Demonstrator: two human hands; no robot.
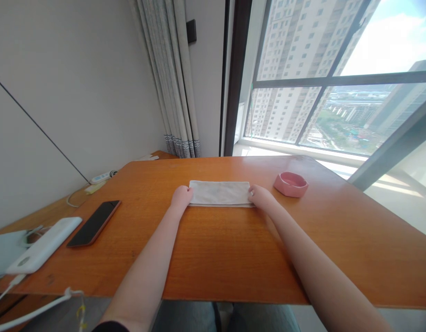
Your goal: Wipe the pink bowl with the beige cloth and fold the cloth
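Note:
A white cloth [220, 192], folded into a long flat strip, lies on the wooden table in front of me. My left hand [181, 196] pinches its left end between thumb and fingers. At the opposite end, my right hand [261, 197] grips the right edge, its fingers curled in. Folded layers show along the cloth's near side. A pink hexagonal bowl [291, 184] stands to the right, a little beyond my right hand and apart from it.
On the left of the wooden table [220, 258] lie a dark phone [94, 223] and a white power bank [45, 244] with a cable plugged in. A power strip [103, 177] sits by the wall. Past the table's far side are a curtain [174, 83] and a large window [323, 83].

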